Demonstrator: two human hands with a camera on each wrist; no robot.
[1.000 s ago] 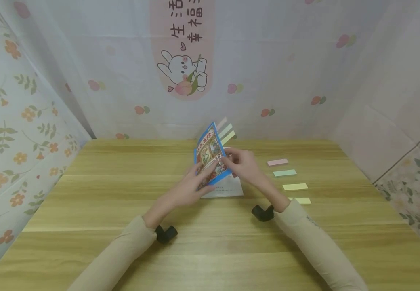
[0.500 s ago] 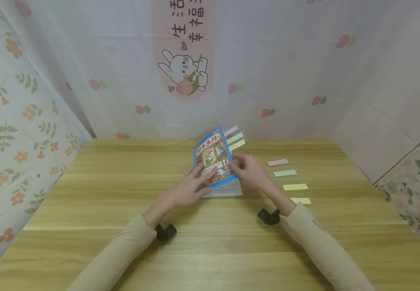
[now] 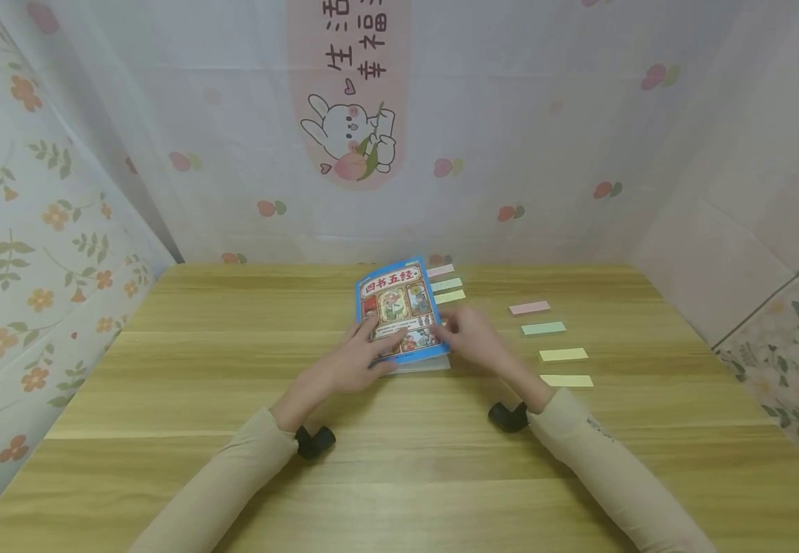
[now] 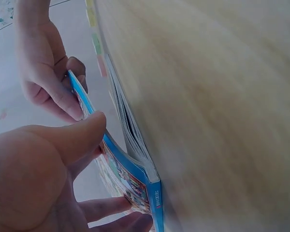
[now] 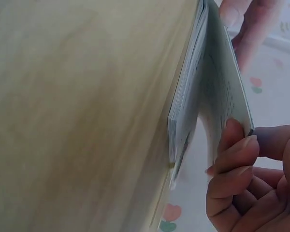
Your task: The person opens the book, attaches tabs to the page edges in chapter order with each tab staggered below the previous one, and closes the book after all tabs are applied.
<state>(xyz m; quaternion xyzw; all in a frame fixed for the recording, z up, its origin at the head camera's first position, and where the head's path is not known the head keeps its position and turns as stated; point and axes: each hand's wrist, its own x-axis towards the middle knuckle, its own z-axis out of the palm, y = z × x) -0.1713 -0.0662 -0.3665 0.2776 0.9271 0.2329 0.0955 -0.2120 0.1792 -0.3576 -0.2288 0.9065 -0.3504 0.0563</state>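
A thin blue-bordered book (image 3: 395, 303) with a colourful illustrated cover lies near the table's back, its front cover lifted off the pages. My left hand (image 3: 344, 361) rests on the cover by the spine, fingers spread, its thumb at the lower edge in the left wrist view. At the cover's free edge my right hand (image 3: 477, 338) pinches it. The right wrist view shows the right fingers (image 5: 232, 162) against the inner side and the thumb outside. Pink, green and yellow sticky tabs (image 3: 448, 284) stick out of the book's right side.
Right of the book, a pink strip (image 3: 529, 308), a green strip (image 3: 543, 329) and two yellow strips (image 3: 563, 355) lie in a column on the wooden table (image 3: 233, 369). A printed curtain (image 3: 552, 138) hangs behind the table's back edge.
The raised cover, with the pages carrying the tabs, has come down toward the table. My right hand has moved slightly right and down with the cover edge; the left hand has stayed almost in place.
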